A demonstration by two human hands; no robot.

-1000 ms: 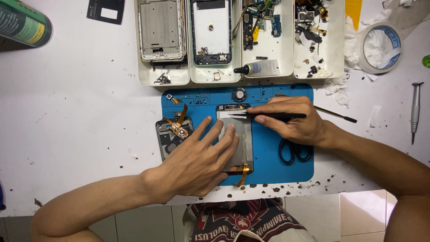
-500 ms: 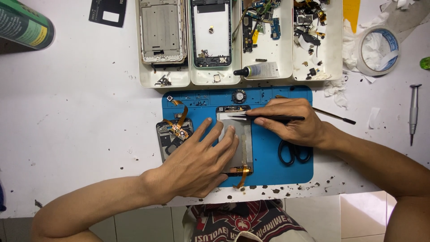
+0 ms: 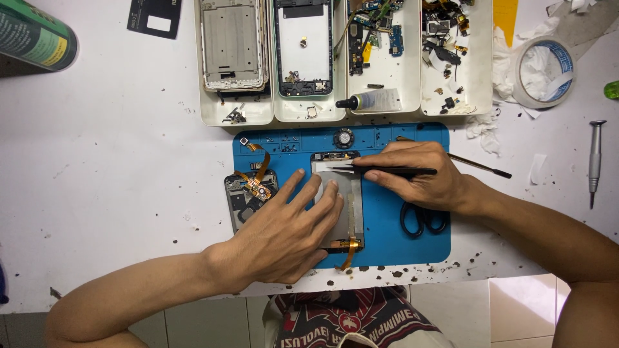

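A white tabletop, speckled with dark marks, fills the view from above. On it lies a blue work mat, and just beyond the mat sit white parts trays holding phone frames, small circuit pieces and a glue tube. A green can lies at the far left and a tape roll at the far right, with a screwdriver beside it.

Your left hand rests flat, fingers spread, pressing down on a grey phone screen panel in the middle of the mat. Your right hand pinches black tweezers between thumb and fingers, their tip touching the panel's top edge. Whether the tweezers grip anything is too small to tell.

A dark phone back with orange flex cables lies at the mat's left edge, just beside your left fingers. Black scissors lie partly under your right wrist.
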